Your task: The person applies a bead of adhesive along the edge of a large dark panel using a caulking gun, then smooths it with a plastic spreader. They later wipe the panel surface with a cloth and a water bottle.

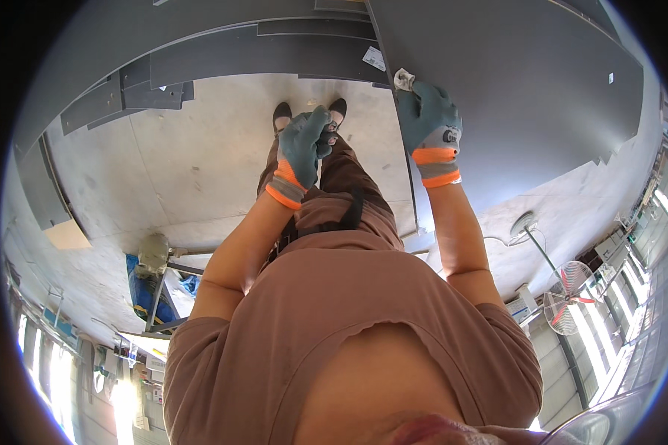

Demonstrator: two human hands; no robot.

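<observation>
Both my hands wear grey-green work gloves with orange and grey cuffs. My right hand [430, 122] rests at the left edge of a large dark grey panel [519, 96], its fingers closed on a small crumpled white rag [404, 79] that touches the panel. My left hand [304, 144] is held in front of my legs, away from the panel, with its fingers curled in. Dark, worn glove fingertips show there; whether anything small is inside the curl is hidden.
More dark grey panels [223, 55] lie stacked ahead and to the left, one bearing a white label [374, 58]. My shoes [282, 113] stand on the pale floor [163, 159]. A pedestal fan [569, 298] is at the right; a metal-framed stand [156, 300] with blue material is at lower left.
</observation>
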